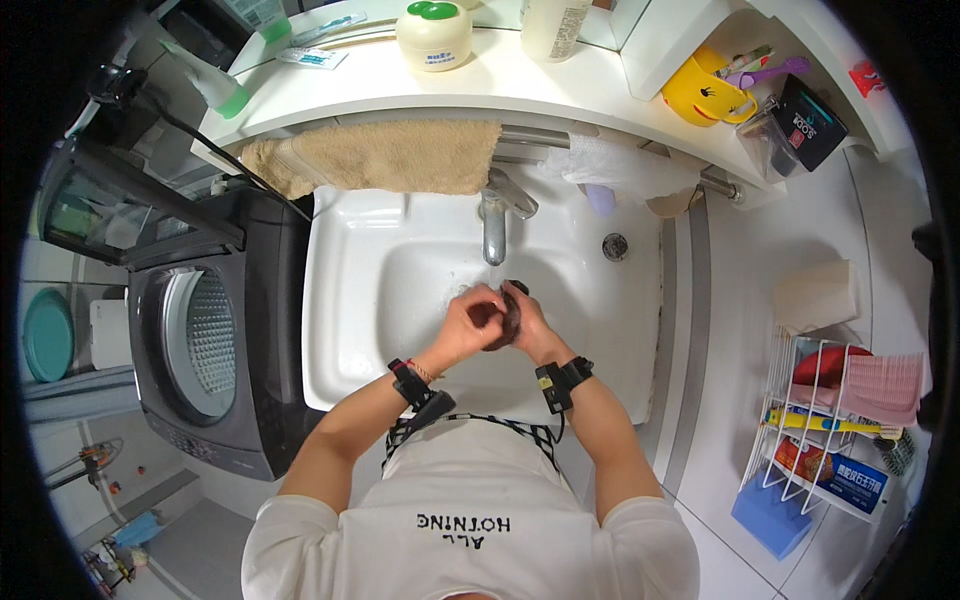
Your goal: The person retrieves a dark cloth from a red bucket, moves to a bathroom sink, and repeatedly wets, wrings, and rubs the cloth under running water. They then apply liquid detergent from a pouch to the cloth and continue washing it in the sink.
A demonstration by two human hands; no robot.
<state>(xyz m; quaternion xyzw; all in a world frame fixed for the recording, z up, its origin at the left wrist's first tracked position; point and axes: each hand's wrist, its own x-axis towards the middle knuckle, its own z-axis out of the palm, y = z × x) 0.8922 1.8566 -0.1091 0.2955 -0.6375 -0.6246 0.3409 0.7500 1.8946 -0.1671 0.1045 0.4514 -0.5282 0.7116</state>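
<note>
Over the basin of a white ceramic sink (480, 375), both hands hold a dark brown, wet-looking object (510, 319) whose exact kind I cannot tell. My left hand (469, 322) curls its fingers and thumb against the object's left side. On the right side, my right hand (534, 322) is wrapped around it, fingers partly hidden. The chrome faucet (493, 229) stands just beyond, and water runs from its spout down to the hands. A black strapped device sits on each wrist.
A tan towel (375, 157) hangs on a rail behind the sink. Above it, a white shelf (480, 82) bears a cream jar (433, 37) and a yellow cup (697, 86). An open top-loading washing machine (262, 337) stands left; a white wire rack (821, 420) is at the right wall.
</note>
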